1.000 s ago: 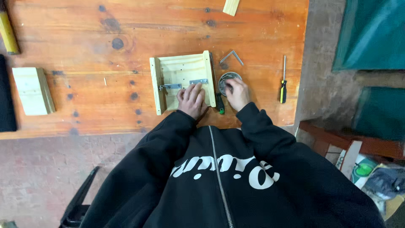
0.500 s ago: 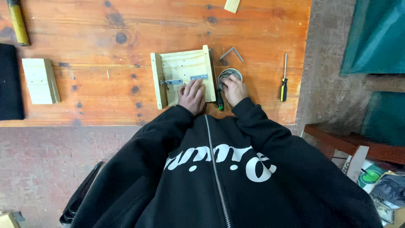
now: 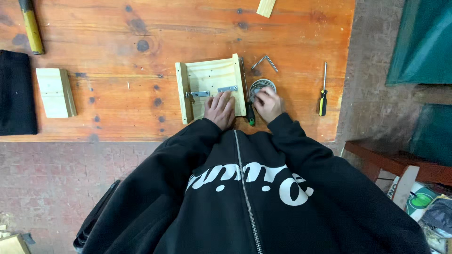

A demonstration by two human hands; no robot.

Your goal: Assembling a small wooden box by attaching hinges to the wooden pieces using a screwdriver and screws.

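Where orange table (image 3: 117, 28) meets dark sleeves: left hand (image 3: 220, 109) flat, fingers spread, on pale wooden box (image 3: 211, 77); right hand (image 3: 267, 103) fingertips pinching into small round tin (image 3: 262, 86), contents unclear; green-and-white package (image 3: 420, 200) lower right.

at about four o'clock from the middle of the view, down in the lower right corner, a package (image 3: 420, 200) is lying on the floor beside the reddish wooden frame; it is showing a white face with a green round patch on it, and a pale wooden strip is crossing in front of its nine o'clock edge. just at its five o'clock side, a crumpled grey wrapper or bag (image 3: 440, 217) is resting against the picture's edge, too blurred to tell more. no signs and no screens are showing anywhere, and no stuck-on labels are standing out on the workbench things.
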